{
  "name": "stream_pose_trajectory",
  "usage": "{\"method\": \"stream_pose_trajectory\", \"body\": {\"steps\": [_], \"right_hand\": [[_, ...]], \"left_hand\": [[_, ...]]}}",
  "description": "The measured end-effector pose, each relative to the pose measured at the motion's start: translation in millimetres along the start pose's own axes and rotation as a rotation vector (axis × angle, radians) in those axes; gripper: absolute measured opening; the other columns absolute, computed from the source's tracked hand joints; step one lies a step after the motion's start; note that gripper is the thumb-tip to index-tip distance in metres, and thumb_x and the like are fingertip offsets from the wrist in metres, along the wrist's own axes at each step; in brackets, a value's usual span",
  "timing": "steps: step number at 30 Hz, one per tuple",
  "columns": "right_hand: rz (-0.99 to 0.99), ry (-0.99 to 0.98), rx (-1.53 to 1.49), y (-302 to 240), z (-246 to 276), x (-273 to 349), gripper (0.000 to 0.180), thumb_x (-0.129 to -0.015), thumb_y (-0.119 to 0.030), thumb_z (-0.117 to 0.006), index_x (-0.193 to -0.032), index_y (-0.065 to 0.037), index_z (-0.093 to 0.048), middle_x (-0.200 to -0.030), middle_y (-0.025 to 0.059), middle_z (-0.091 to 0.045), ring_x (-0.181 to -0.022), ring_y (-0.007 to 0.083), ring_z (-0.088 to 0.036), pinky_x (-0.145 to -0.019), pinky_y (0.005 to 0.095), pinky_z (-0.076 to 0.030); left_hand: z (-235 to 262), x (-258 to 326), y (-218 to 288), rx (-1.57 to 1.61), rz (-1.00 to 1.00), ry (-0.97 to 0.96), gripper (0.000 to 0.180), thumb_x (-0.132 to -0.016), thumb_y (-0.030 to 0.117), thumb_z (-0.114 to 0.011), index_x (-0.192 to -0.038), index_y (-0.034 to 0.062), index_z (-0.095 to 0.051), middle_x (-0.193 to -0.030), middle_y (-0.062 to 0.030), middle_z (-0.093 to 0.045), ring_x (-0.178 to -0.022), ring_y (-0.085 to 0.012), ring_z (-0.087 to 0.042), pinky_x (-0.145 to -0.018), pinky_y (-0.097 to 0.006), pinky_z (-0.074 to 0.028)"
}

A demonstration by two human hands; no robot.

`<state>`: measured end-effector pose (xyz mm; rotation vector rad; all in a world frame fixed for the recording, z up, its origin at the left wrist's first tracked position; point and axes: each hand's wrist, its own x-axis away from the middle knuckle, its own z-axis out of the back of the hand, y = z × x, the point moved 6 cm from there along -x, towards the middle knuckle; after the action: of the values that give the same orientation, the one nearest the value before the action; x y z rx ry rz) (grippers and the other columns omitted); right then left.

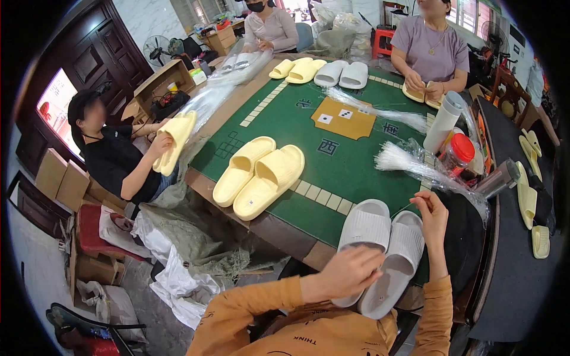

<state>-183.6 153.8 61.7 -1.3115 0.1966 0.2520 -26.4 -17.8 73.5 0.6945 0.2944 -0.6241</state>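
A pair of light grey slides (389, 261) lies on the near edge of the table, toes pointing away from me. My left hand (347, 274) is over the left slide, hiding part of its strap and footbed; its fingers are smeared by motion. Raised just right of the right slide, my right hand (433, 216) has thumb and fingertips pinched together. Whatever sits in that pinch is too small to make out. Farther off lies a bundle of thin clear plastic strands (409, 160) in a plastic sleeve.
Yellow slides (267, 178) sit left on the green-topped table (249, 118). A red-lidded jar (460, 151), white bottle (444, 118) and clear tumbler (499, 178) stand at right. Three other people work around the table, two holding yellow slides. More slides lie on a dark surface (504, 285).
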Motion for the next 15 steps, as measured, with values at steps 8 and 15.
{"method": "stream_pose_trajectory", "body": {"steps": [8,15], "right_hand": [[0.069,-0.096,0.126,-40.1,-40.5,24.8,0.008,-0.087,-0.002,-0.062,-0.094,0.001,-0.065,-0.079,0.0046,-0.068,-0.071,0.0082,-0.062,-0.063,0.0232,-0.049],[-0.040,0.067,-0.074,-12.3,-25.9,33.6,0.007,-0.089,0.001,-0.059,-0.090,0.003,-0.065,-0.078,0.0014,-0.064,-0.070,0.0052,-0.057,-0.064,0.0206,-0.048]], "left_hand": [[13.7,-84.4,-68.4,0.218,0.218,0.221,0.027,-0.081,0.004,-0.061,-0.108,0.0007,-0.059,-0.099,-0.0170,-0.064,-0.088,-0.0354,-0.062,-0.073,-0.040,-0.051],[-28.6,-95.2,-79.4,0.577,0.229,0.205,0.019,-0.084,0.003,-0.058,-0.102,-0.0022,-0.055,-0.084,-0.0193,-0.066,-0.081,-0.0344,-0.066,-0.068,-0.040,-0.051]]}}
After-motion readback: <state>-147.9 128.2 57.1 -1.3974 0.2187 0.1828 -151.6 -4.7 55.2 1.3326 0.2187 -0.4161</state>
